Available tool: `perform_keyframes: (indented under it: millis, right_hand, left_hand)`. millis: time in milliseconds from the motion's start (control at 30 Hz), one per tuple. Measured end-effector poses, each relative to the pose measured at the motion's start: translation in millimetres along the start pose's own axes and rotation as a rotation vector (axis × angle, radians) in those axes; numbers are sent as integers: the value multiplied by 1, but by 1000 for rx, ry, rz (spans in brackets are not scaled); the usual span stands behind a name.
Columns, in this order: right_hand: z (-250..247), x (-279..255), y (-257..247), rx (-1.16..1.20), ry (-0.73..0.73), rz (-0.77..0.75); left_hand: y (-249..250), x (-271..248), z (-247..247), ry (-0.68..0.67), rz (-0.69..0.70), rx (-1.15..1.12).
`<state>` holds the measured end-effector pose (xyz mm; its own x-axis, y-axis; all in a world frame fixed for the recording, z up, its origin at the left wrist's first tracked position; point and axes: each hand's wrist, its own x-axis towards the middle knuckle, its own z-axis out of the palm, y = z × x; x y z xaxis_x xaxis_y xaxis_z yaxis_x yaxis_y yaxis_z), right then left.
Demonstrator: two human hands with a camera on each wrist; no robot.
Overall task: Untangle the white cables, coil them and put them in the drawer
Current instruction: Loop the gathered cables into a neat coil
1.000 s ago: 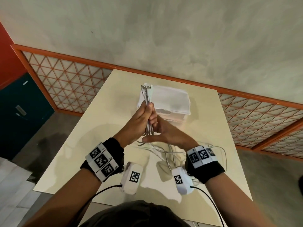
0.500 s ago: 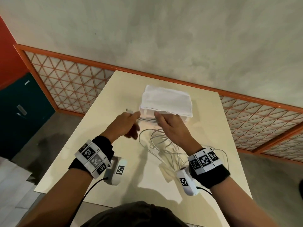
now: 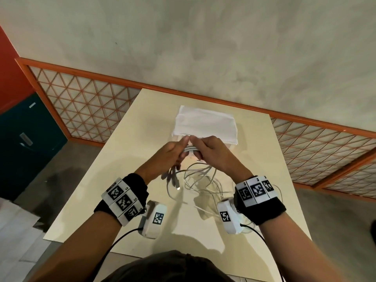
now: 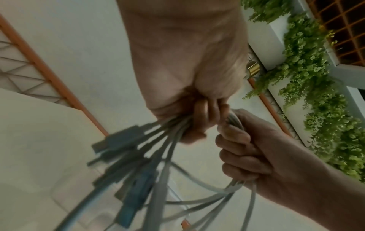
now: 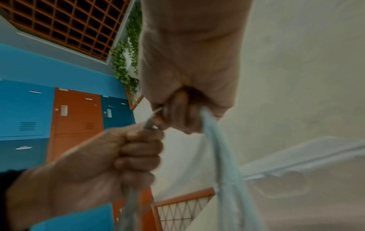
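A bunch of white cables point(image 3: 200, 176) runs between both hands above the cream table point(image 3: 126, 151). My left hand point(image 3: 173, 153) grips the bunch with its fingers curled round it; the plug ends point(image 4: 118, 150) fan out below that fist. My right hand point(image 3: 209, 149) grips the same bunch close beside the left, and loose loops point(image 5: 223, 164) hang from it down onto the table. The two fists nearly touch. Just beyond the hands stands a small clear drawer unit covered by a white cloth point(image 3: 205, 124); its front is hidden behind the hands.
The table's near edge point(image 3: 183, 255) lies below my wrists. An orange lattice railing point(image 3: 85, 98) and a grey wall stand behind the table. Teal and orange lockers point(image 5: 75, 112) are off to the left, and green hanging plants point(image 4: 316, 96) show overhead.
The bunch went from upright in the left hand to lying across between both hands. The hands parted to pull the cables, then came together again near the cloth-covered unit.
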<state>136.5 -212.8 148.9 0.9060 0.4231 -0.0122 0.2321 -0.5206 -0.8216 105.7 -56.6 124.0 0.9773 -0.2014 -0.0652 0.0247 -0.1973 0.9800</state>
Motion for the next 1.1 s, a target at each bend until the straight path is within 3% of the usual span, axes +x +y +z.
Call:
perform_keyframes:
  millis: [167,367,600,767,867,1000,1100]
  right_hand:
    - [0,-11,25,299,-120,0]
    - [3,-6,45,270,-181,73]
    - [2,-11,27,298,-11,-10]
    - [10,-5,24,313,-76,-28]
    - [13,-5,42,142,-73,5]
    - [9,-9,59,23,-73,67]
    - [1,-8,73,30,-79,100]
  left_hand:
    - [9,4,-5,59,73,-123]
    - [12,6,-3,91,109,-112]
    - [13,3,-7,113,118,-152]
    - [14,3,-3,39,89,-460]
    - [14,4,-9,40,97,-348]
    - [6,2,-14,116,150,-12]
    - [0,3,-22,214,159,-68]
